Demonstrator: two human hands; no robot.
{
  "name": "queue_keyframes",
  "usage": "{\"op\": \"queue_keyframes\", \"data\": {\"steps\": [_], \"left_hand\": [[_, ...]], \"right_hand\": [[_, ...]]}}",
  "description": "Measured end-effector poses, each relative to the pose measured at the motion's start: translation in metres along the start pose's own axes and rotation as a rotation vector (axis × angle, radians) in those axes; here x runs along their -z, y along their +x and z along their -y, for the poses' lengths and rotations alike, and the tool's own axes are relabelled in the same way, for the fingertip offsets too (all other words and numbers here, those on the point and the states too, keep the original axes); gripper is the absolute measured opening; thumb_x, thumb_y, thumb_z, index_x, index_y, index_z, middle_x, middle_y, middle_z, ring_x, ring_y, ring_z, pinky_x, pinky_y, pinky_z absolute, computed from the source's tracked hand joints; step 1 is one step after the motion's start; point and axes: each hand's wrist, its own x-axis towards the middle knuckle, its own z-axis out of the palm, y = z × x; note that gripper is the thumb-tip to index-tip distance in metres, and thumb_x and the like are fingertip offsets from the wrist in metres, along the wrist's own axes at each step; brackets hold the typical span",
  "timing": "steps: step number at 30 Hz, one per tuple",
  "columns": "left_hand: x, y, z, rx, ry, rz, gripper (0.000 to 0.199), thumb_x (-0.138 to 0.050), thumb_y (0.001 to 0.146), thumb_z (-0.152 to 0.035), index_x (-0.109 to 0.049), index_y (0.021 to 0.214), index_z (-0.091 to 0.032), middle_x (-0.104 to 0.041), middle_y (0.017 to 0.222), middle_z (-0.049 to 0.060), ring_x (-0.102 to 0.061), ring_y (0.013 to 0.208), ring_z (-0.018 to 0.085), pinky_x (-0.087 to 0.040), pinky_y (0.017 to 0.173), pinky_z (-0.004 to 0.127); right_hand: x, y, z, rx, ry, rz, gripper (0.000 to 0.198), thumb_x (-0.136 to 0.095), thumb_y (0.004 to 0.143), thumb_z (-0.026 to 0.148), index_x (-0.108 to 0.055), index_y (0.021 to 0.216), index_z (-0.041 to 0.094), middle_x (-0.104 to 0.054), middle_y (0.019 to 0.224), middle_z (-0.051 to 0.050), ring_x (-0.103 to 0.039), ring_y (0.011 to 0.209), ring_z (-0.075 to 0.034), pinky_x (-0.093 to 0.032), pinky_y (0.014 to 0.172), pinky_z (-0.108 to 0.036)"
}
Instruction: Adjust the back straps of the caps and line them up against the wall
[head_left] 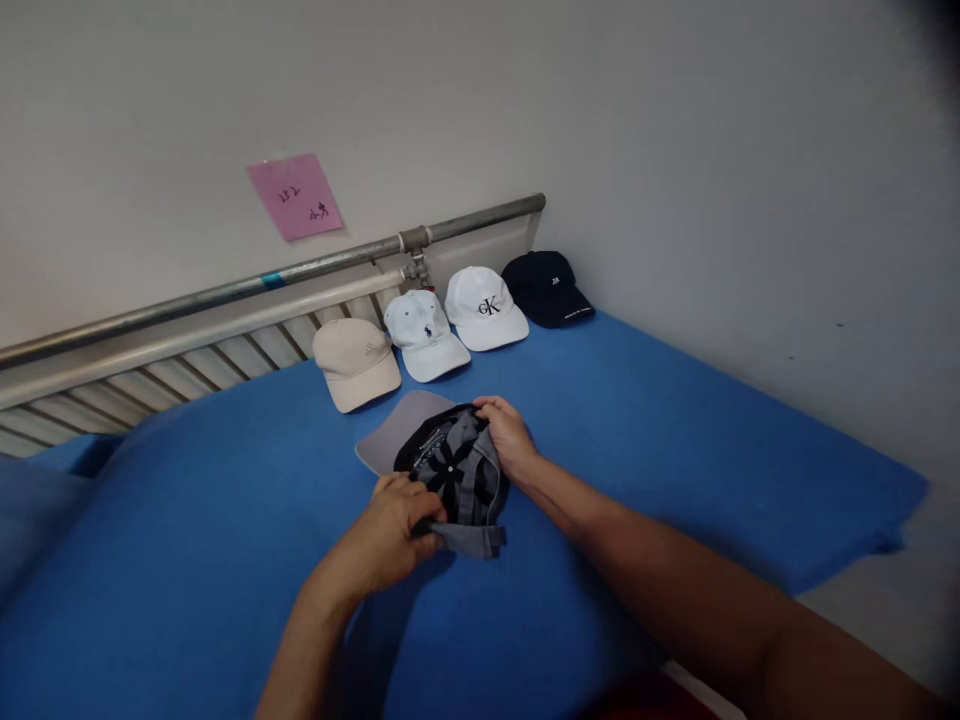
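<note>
While clamped on gray cap [450, 467] with left hand [399, 522] and right hand [508, 437] | if swung forward, may bump beige cap [354, 362] near blue cloth's [637, 420] back edge

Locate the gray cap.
Head view, slightly below-left of center: the gray cap is held by left fingers and right fingers, near the beige cap.
</note>
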Motion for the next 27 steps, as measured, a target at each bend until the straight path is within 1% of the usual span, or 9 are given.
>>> {"op": "queue_keyframes", "data": {"steps": [3,8,10,12,13,16,19,22,27], "left_hand": [[0.003,-0.005,0.020,0.042,-0.091,-0.095,0.008,-0.056,0.072,-0.015,-0.060,0.076,-0.021,-0.063,0.078,-0.001,-0.056,0.089,0.020,-0.021,0.106,0.046],[0.005,-0.028,0.047,0.153,-0.356,-0.187,0.006,-0.056,0.071,-0.018,-0.058,0.068,-0.022,-0.060,0.077,0.001,-0.054,0.086,0.021,-0.038,0.089,0.036],[0.003,-0.034,0.052,0.157,-0.424,-0.196,0.006,-0.056,0.073,-0.018,-0.059,0.069,-0.022,-0.059,0.079,0.002,-0.053,0.087,0.021,-0.040,0.082,0.032],[0.001,-0.037,0.054,0.152,-0.452,-0.207,0.007,-0.055,0.074,-0.017,-0.061,0.071,-0.022,-0.059,0.079,0.003,-0.053,0.087,0.021,-0.039,0.080,0.032],[0.000,-0.038,0.055,0.147,-0.454,-0.209,0.008,-0.055,0.074,-0.016,-0.061,0.072,-0.022,-0.059,0.079,0.003,-0.053,0.087,0.021,-0.039,0.079,0.031],[0.000,-0.037,0.051,0.128,-0.425,-0.214,0.011,-0.053,0.074,-0.013,-0.059,0.073,-0.021,-0.059,0.079,0.001,-0.053,0.084,0.020,-0.038,0.079,0.030],[0.000,-0.035,0.043,0.112,-0.381,-0.183,0.009,-0.054,0.075,-0.016,-0.061,0.074,-0.021,-0.061,0.081,0.002,-0.053,0.086,0.021,-0.038,0.080,0.031],[-0.004,-0.032,0.035,0.121,-0.337,-0.146,0.010,-0.062,0.075,-0.028,-0.066,0.082,-0.022,-0.064,0.085,0.003,-0.053,0.092,0.023,-0.039,0.082,0.032],[-0.015,-0.026,0.030,0.113,-0.356,-0.172,0.017,-0.068,0.074,-0.039,-0.072,0.085,-0.026,-0.069,0.083,0.003,-0.055,0.089,0.023,-0.039,0.086,0.036]], "right_hand": [[0.000,0.001,0.000,0.000,-0.052,0.041,0.021,-0.043,0.060,0.021,-0.053,0.077,0.022,-0.051,0.063,0.005,-0.047,0.061,-0.013,-0.040,0.059,-0.024],[0.000,-0.013,0.013,0.078,-0.205,0.190,0.016,-0.051,0.061,0.013,-0.058,0.071,0.022,-0.057,0.070,0.002,-0.052,0.072,-0.015,-0.043,0.070,-0.026],[0.001,-0.025,0.025,0.233,-0.253,0.220,0.016,-0.054,0.064,0.012,-0.060,0.076,0.022,-0.061,0.088,0.001,-0.054,0.089,-0.016,-0.041,0.082,-0.027],[0.003,-0.041,0.037,0.565,-0.341,0.302,0.015,-0.052,0.073,0.015,-0.060,0.083,0.021,-0.061,0.102,-0.003,-0.054,0.099,-0.018,-0.041,0.086,-0.029],[0.003,-0.049,0.043,0.652,-0.371,0.378,0.014,-0.049,0.077,0.015,-0.060,0.085,0.021,-0.062,0.098,-0.003,-0.056,0.095,-0.017,-0.042,0.085,-0.029],[0.004,-0.070,0.055,0.783,-0.556,0.774,0.019,-0.045,0.080,0.009,-0.060,0.081,0.019,-0.063,0.081,-0.001,-0.057,0.078,-0.013,-0.043,0.076,-0.025],[0.005,-0.079,0.059,0.763,-0.819,1.025,0.018,-0.046,0.077,0.007,-0.061,0.079,0.017,-0.062,0.078,-0.001,-0.054,0.072,-0.012,-0.040,0.069,-0.024],[0.007,-0.079,0.060,0.681,-1.039,1.029,0.010,-0.052,0.074,0.011,-0.060,0.077,0.016,-0.061,0.077,-0.002,-0.052,0.069,-0.013,-0.037,0.063,-0.024],[0.010,-0.078,0.060,0.631,-1.185,1.023,0.007,-0.058,0.073,0.022,-0.062,0.077,0.016,-0.062,0.071,-0.003,-0.050,0.063,-0.013,-0.030,0.055,-0.024]]}}
